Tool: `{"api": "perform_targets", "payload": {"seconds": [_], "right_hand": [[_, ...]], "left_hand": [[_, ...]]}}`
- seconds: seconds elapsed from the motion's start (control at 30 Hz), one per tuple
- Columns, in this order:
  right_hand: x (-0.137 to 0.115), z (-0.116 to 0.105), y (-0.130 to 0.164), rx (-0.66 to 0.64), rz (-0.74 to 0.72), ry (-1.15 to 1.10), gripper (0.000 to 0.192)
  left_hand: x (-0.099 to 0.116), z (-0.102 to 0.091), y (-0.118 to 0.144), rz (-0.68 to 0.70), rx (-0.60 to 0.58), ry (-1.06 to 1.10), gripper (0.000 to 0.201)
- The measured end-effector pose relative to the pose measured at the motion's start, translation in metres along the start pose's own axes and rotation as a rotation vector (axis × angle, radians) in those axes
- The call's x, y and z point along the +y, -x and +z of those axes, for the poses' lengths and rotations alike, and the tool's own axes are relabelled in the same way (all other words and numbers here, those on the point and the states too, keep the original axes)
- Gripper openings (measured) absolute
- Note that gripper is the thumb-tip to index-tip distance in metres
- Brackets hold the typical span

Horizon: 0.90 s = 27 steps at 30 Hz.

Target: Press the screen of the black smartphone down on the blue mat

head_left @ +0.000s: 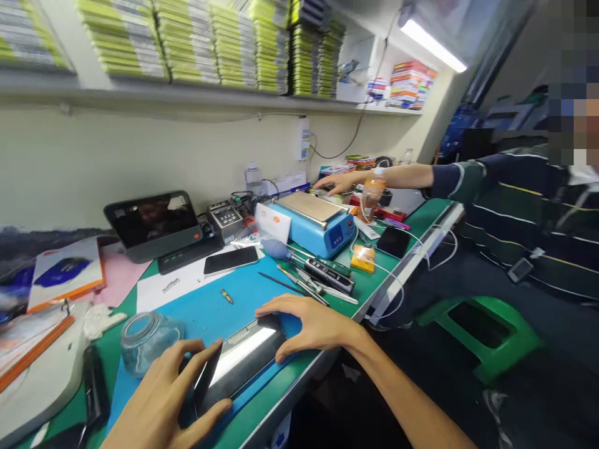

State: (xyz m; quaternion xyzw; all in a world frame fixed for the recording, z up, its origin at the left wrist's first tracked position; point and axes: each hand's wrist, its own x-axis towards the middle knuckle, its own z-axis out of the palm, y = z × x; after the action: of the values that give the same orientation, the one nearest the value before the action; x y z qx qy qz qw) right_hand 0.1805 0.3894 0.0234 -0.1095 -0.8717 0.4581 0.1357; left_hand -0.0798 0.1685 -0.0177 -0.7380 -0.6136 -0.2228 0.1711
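Observation:
A dark smartphone (246, 357) with a glossy, light-reflecting screen lies across the near edge of the blue mat (196, 312). Its left end sits between the thumb and fingers of my left hand (171, 390). My right hand (311, 321) grips the opposite end, fingers at the far edge and thumb at the near one. Close to my left hand stands a round glass jar (150, 343). Beyond the phone, a small flex part (226, 296) rests on the mat, and tweezers (304, 284) and a black pen-like screwdriver (329, 275) lie to the right.
Another person's hand (339, 182) reaches over the blue heating plate machine (316, 221). A second phone (231, 260), a dark tablet-like screen (152, 221) and an orange drink bottle (373, 193) stand or lie behind. A green stool (505, 337) is on the floor right.

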Motion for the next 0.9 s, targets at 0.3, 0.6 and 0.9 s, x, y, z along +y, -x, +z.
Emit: {"api": "perform_targets", "payload": {"seconds": [0.3,0.6,0.9], "right_hand": [[0.004,0.010,0.017,0.070,-0.065,0.215,0.080],[0.005,0.067,0.059,0.528,-0.191,0.478,0.060],[0.011,0.085,0.070,0.493,-0.220,0.673,0.049]], "left_hand": [[-0.011,0.006,-0.001,0.077,-0.018,0.004,0.061],[-0.008,0.004,-0.006,0.006,-0.147,0.093,0.045],[0.004,-0.008,-0.005,0.043,-0.124,0.087,0.052]]}}
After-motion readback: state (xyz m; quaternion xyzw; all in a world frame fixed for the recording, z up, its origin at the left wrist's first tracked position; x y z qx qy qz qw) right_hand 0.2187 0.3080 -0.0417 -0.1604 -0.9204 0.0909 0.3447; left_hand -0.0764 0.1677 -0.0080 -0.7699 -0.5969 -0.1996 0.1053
